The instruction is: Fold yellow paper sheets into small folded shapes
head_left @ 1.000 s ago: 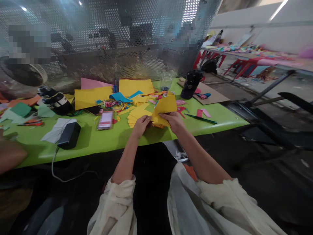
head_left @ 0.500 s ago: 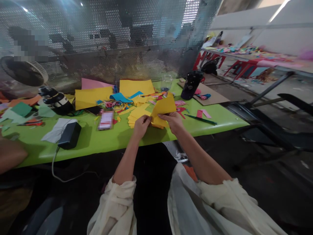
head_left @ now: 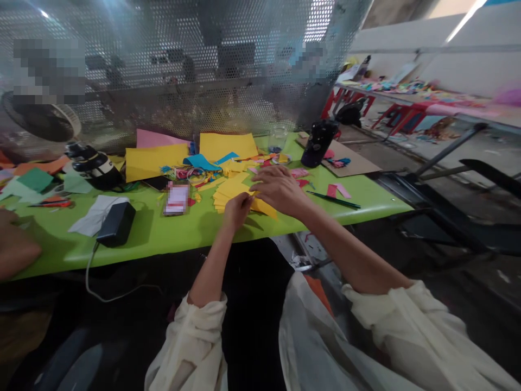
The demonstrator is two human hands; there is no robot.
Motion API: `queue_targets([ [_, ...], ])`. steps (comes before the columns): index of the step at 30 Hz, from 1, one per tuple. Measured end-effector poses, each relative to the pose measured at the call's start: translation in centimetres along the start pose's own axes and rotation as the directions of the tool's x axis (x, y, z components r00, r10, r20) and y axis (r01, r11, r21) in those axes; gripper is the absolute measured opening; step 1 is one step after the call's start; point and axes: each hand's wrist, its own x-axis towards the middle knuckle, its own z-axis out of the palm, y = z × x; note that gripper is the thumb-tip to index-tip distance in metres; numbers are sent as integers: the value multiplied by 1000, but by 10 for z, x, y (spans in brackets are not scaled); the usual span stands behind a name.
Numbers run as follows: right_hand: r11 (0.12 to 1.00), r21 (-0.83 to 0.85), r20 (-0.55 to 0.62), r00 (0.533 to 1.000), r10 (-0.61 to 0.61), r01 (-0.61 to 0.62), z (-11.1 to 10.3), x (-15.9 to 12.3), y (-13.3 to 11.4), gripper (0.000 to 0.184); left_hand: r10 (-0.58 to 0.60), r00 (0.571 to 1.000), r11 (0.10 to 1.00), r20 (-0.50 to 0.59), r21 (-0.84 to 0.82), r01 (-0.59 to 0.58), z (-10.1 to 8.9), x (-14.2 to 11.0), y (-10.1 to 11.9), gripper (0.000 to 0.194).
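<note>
My left hand (head_left: 236,210) is closed in a pinch at the edge of a piece of yellow paper (head_left: 266,208). Over that same paper lies my right hand (head_left: 280,187), its fingers stretched out to the left and hiding much of the piece. Beside my left hand, a fanned stack of yellow paper pieces (head_left: 228,193) rests on the green table (head_left: 195,228). Behind both hands are yellow and blue scraps (head_left: 201,161). A green pencil-like stick (head_left: 334,199) and small pink strips (head_left: 341,190) lie to the right of my right hand.
A phone (head_left: 177,199), a black power adapter (head_left: 116,224) with a cable and a black bottle (head_left: 94,167) are on the left. A dark tumbler (head_left: 319,142) and a clear cup (head_left: 277,138) stand at the back. Another person's arm (head_left: 16,244) rests at the left edge.
The yellow piece, held up between both hands before, is now lower. My right hand has gone from pinching its right side to reaching across it with fingers extended. My left hand has barely moved.
</note>
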Motion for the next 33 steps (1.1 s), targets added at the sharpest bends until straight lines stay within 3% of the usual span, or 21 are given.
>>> queue_targets([
  [5,993,-57,198,976,-92,105,5,17,8,19,13,1000,998,11,56,-13,0,1,2,20],
  [10,992,-58,307,948,-89,112,-2,24,19,18,27,998,999,63,22,-28,1,-2,1,23],
  [15,998,41,270,962,40,-53,-12,25,45,16,34,996,999,81,-8,-34,0,-4,-2,26],
  [18,964,201,187,973,137,-174,-23,20,62,13,27,996,997,80,-76,-21,-1,-4,-4,27],
  [20,906,324,29,960,279,-273,-30,15,71,14,-18,999,991,50,-128,24,-2,-3,-6,29],
  [22,840,421,-141,890,434,-343,-31,7,75,20,-88,996,976,10,-197,88,-3,-2,-7,33],
  [25,749,538,-216,796,565,-386,-19,-7,70,33,-145,988,936,-51,-330,120,-2,0,-9,34],
  [27,632,653,-108,774,624,-418,-3,-14,60,42,-152,984,912,-95,-397,103,-2,1,-10,33],
  [29,552,708,5,785,620,-441,14,-18,45,50,-161,979,894,-122,-438,92,-2,1,-9,30],
  [31,388,792,161,775,611,-471,29,-18,29,49,-169,978,884,-121,-458,96,-2,1,-8,28],
  [33,256,849,231,762,605,-461,40,-14,16,45,-165,981,880,-102,-464,100,-2,0,-7,27],
])
